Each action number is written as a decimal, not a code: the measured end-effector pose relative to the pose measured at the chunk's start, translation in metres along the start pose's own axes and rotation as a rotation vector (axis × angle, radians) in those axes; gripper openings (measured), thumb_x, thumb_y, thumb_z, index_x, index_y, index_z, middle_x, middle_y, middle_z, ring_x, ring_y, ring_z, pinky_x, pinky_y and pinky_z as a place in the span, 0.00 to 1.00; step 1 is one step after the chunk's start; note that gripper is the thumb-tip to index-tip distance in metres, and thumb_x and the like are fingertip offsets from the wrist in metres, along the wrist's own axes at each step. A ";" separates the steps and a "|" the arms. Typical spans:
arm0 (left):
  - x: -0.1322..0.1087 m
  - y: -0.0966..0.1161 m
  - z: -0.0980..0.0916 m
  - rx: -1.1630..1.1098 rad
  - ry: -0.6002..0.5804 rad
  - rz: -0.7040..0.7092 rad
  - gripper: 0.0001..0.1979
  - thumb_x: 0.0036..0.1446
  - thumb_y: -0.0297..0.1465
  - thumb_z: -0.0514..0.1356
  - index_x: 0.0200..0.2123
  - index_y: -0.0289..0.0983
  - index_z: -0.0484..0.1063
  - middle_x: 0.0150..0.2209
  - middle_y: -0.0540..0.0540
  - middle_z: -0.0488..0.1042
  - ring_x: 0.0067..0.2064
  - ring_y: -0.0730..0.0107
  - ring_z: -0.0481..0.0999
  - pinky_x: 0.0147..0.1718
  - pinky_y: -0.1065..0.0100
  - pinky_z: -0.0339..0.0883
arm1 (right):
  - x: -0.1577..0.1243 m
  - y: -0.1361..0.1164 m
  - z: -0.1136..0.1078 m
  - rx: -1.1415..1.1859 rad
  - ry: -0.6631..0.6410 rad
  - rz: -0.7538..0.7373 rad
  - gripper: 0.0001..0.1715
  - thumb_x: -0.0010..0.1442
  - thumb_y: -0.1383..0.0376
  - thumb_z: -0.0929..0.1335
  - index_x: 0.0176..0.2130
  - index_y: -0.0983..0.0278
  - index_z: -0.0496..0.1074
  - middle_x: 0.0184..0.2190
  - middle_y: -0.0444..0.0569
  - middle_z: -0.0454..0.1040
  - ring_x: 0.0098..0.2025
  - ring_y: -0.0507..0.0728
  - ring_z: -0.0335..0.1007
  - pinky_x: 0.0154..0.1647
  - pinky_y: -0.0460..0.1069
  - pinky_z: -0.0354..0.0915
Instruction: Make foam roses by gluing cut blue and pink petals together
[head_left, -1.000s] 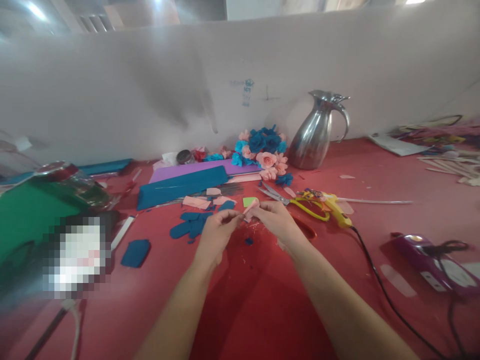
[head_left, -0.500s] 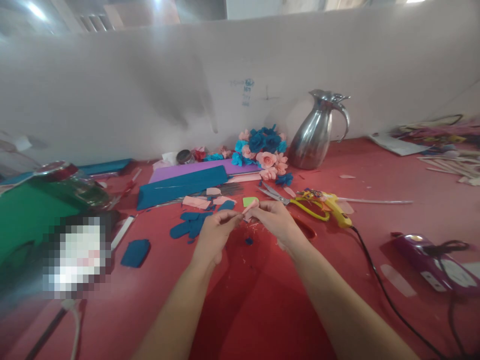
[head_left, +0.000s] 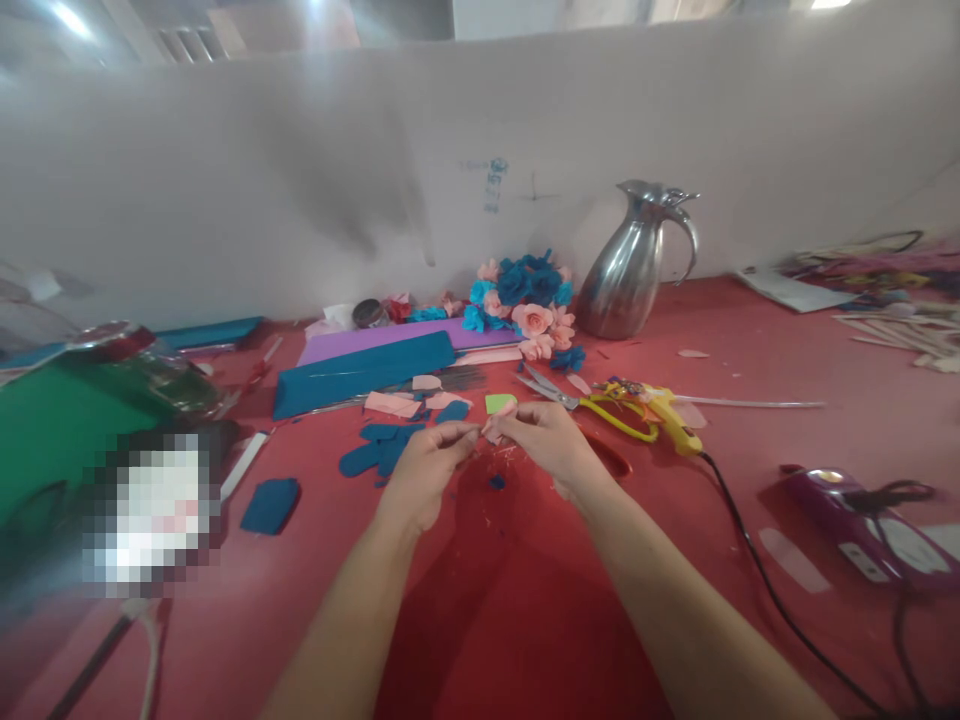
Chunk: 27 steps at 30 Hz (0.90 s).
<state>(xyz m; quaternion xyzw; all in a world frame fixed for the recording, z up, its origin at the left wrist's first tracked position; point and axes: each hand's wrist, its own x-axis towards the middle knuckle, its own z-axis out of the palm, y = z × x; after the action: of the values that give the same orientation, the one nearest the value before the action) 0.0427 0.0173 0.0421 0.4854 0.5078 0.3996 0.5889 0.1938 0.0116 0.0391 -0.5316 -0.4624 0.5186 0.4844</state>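
Note:
Over the red table, my right hand (head_left: pixel 556 445) pinches a small pink crepe paper petal (head_left: pixel 495 430) between thumb and fingers. My left hand (head_left: pixel 427 468) is closed in a pinch at the petal's left edge; its fingertips partly hide what they grip. Just behind the petal lies a lime-green paper square (head_left: pixel 499 403). Dark blue paper petals (head_left: pixel 379 452) are scattered beyond my left hand, with pink paper pieces (head_left: pixel 392 404) behind them. Scissors (head_left: pixel 555 388) with yellow handles rest beyond my right hand, beside a yellow glue gun (head_left: pixel 675 425).
A bunch of blue and pink paper flowers (head_left: pixel 532 318) sits before a steel jug (head_left: pixel 630 265). Blue folded paper (head_left: pixel 367 375) lies at the back left, near a glass jar (head_left: pixel 169 370). A purple power box (head_left: pixel 862 525) with cords stands right. A blue paper stack (head_left: pixel 271 506) lies left.
My left fingertips have shifted slightly left, away from the middle of the pink petal. My right hand stays almost in place with the petal.

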 end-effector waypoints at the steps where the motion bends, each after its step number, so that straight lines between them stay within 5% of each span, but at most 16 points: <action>1: 0.000 0.000 -0.001 0.003 -0.017 -0.006 0.15 0.38 0.41 0.69 0.27 0.35 0.80 0.25 0.47 0.75 0.27 0.74 0.65 0.29 0.70 0.58 | 0.000 -0.001 0.000 0.003 -0.004 -0.004 0.11 0.47 0.61 0.68 0.21 0.64 0.75 0.24 0.47 0.76 0.29 0.53 0.70 0.35 0.48 0.64; 27: 0.000 0.000 -0.005 0.108 -0.086 0.053 0.14 0.44 0.41 0.66 0.29 0.36 0.80 0.31 0.45 0.78 0.35 0.66 0.71 0.41 0.65 0.61 | 0.000 -0.002 0.000 0.075 -0.067 -0.011 0.08 0.46 0.65 0.67 0.20 0.65 0.73 0.25 0.45 0.74 0.30 0.52 0.67 0.37 0.48 0.62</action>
<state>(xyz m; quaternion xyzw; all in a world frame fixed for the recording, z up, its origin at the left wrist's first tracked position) 0.0374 0.0186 0.0417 0.5464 0.4901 0.3658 0.5722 0.1937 0.0119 0.0406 -0.4929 -0.4616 0.5504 0.4910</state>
